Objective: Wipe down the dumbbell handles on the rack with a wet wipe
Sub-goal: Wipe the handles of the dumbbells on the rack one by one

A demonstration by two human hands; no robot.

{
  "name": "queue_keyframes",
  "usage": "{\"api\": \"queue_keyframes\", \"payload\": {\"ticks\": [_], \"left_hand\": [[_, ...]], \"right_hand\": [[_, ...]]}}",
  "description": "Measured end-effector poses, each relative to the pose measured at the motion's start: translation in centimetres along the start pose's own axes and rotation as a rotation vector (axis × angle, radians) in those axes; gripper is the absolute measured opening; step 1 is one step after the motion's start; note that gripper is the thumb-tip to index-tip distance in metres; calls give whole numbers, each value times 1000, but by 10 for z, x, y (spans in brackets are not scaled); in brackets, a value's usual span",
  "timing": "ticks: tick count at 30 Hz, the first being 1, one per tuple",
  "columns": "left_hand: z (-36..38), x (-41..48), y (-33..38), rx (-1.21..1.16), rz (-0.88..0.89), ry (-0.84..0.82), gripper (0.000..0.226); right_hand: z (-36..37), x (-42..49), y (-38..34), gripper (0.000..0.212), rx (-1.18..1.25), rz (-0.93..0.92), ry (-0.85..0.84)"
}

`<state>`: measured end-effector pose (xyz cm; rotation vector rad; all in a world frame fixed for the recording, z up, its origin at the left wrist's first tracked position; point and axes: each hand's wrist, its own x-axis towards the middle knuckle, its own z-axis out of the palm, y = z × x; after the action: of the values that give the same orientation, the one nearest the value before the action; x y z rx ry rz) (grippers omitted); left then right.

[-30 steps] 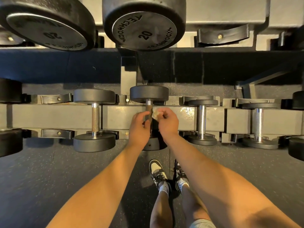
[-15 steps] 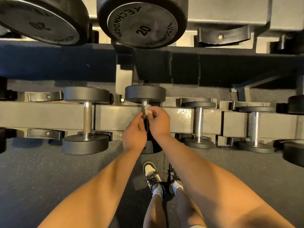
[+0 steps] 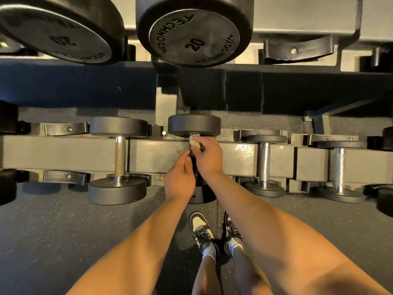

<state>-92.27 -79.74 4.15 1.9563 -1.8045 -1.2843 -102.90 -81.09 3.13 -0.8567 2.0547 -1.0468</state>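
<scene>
A black-headed dumbbell (image 3: 194,124) lies across the lower grey rack rail (image 3: 63,153) at centre. My right hand (image 3: 207,157) pinches a small whitish wet wipe (image 3: 194,142) against the far end of its handle, just under the far head. My left hand (image 3: 179,179) is curled around the near part of the same handle, which both hands almost fully hide. The near head shows only as a dark edge below my wrists.
Other dumbbells rest on the rail: one at the left (image 3: 119,160) with a knurled handle, two smaller ones at the right (image 3: 264,165) (image 3: 338,169). Two large 20 dumbbells (image 3: 194,31) hang on the upper tier overhead. My shoes (image 3: 201,231) stand on the rubber floor.
My right hand has slid the wipe along the handle from its middle to the far end by the head. My left hand has stayed on the near part.
</scene>
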Motion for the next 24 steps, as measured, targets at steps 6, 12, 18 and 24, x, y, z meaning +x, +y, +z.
{"api": "queue_keyframes", "payload": {"ticks": [6, 12, 18, 24], "left_hand": [[-5, -5, -2, 6, 43, -46, 35], [-9, -11, -4, -41, 42, -24, 34], [-4, -16, -17, 10, 70, 10, 39], [-10, -30, -24, 56, 64, -47, 40]], "right_hand": [[-8, -32, 20, 26, -87, 21, -129], [-15, -16, 13, 29, -76, 39, -71], [-6, -22, 9, 34, -52, -10, -91], [-18, -52, 27, 25, -169, 90, -249]]}}
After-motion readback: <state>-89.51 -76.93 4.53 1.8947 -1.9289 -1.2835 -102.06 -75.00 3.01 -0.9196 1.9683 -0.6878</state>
